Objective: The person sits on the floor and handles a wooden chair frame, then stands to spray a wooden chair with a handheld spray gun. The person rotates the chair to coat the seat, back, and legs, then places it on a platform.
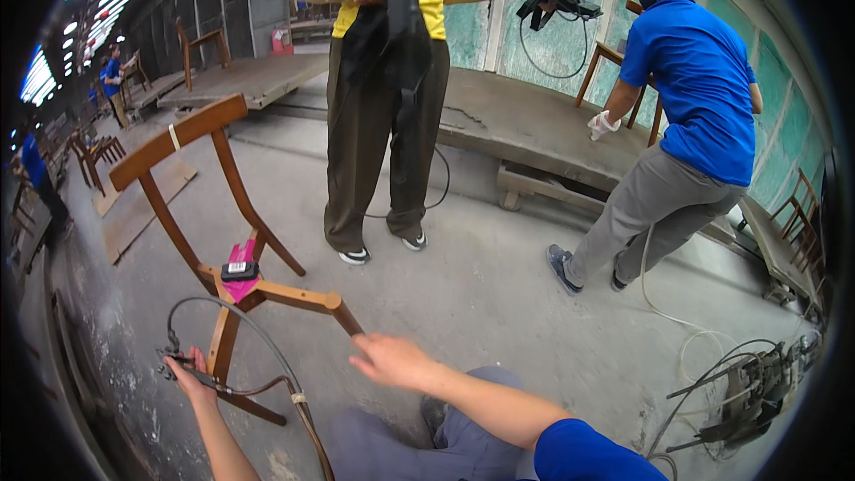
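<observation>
A wooden chair frame [191, 129] lies tipped on the concrete floor in front of me. On its rail rests a small black device on a pink card [239, 269]. My left hand [189, 372] grips a black tool with a dark hose [254, 338] that loops up beside the frame. My right hand [392, 360] hovers with fingers spread, just right of the frame's nearest leg end [343, 312], holding nothing.
A person in a yellow top [383, 80] stands ahead holding black straps and a cabled device. A person in a blue shirt [686, 116] leans at a low wooden platform [534, 125]. Hoses and a metal tool [748, 392] lie at right. More chairs stand far left.
</observation>
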Demonstrator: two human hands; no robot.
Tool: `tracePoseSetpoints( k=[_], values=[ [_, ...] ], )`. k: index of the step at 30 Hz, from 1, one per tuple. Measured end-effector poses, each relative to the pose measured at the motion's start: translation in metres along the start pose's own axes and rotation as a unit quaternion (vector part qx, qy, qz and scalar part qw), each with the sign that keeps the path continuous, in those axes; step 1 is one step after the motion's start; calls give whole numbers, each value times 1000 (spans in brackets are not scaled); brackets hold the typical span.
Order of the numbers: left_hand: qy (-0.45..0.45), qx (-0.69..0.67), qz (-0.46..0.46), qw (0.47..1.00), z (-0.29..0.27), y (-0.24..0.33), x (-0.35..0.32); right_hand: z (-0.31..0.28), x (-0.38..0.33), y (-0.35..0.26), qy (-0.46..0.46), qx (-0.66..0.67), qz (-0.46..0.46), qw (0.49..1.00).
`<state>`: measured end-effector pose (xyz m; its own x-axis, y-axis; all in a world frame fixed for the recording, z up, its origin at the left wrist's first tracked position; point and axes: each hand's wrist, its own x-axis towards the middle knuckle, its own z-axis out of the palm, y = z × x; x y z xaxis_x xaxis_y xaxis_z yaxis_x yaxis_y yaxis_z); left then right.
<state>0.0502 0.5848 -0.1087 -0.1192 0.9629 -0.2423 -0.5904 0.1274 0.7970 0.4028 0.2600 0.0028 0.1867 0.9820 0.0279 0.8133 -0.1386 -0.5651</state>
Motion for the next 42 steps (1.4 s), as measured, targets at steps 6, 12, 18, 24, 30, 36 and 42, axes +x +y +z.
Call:
tracePoseSetpoints(
  k=[6, 12, 18, 24, 30, 36, 42],
  values=[
    [13, 38, 32, 999, 2, -5, 5, 15, -4, -3, -192, -19, -54, 980],
    [33, 54, 49, 997, 7, -8, 0, 15, -7, 8, -153, -12, -61, 986],
    [40, 63, 74, 995, 8, -13, -1, 8, 4, 14, -153, -39, -21, 987],
    [37, 76, 91, 992, 9, -13, -5, 13, 5, 18, -153, -19, -57, 986],
    [44, 103, 96, 989, 13, -15, -9, 4, 6, 16, -206, -23, -28, 978],
    [42, 107, 98, 989, 12, -16, -6, -102, 20, 5, 5, 816, -109, 568],
    [34, 73, 78, 994, 15, -11, -7, -126, 34, 16, 152, 848, -53, 505]
  ],
)
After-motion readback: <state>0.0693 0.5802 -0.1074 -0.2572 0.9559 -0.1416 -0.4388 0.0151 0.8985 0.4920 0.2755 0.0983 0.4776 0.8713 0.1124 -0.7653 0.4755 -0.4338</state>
